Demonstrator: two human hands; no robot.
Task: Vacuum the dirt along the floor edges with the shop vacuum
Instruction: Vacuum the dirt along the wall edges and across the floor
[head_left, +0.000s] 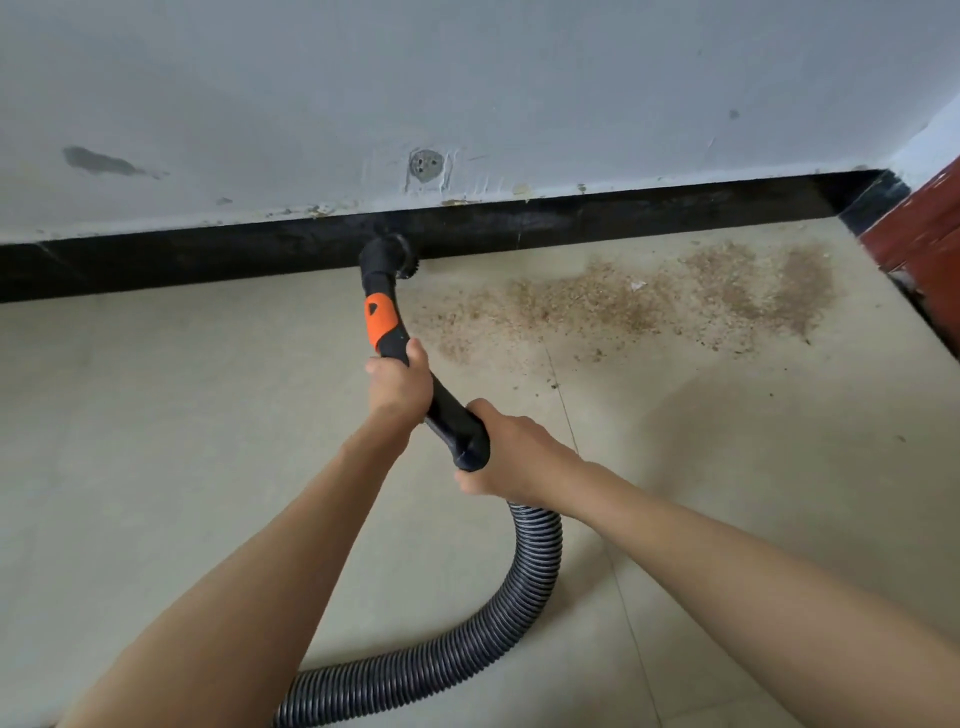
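Observation:
A black vacuum wand (382, 312) with an orange band runs from my hands to a round brush nozzle (390, 254), which rests against the black baseboard (208, 260) where it meets the floor. My left hand (400, 384) is shut around the wand below the orange band. Further back, my right hand (511, 449) grips the wand's black cuff where the ribbed grey hose (519, 613) joins. The hose curls down to the bottom edge of the view. A patch of brown sawdust-like dirt (649, 301) lies on the beige tiles right of the nozzle.
A grey-white wall (467, 78) with a patched round hole (426, 165) rises above the baseboard. At the far right a red-brown door or frame (924, 228) meets the corner. Beige floor tiles (156, 415) stretch to the left.

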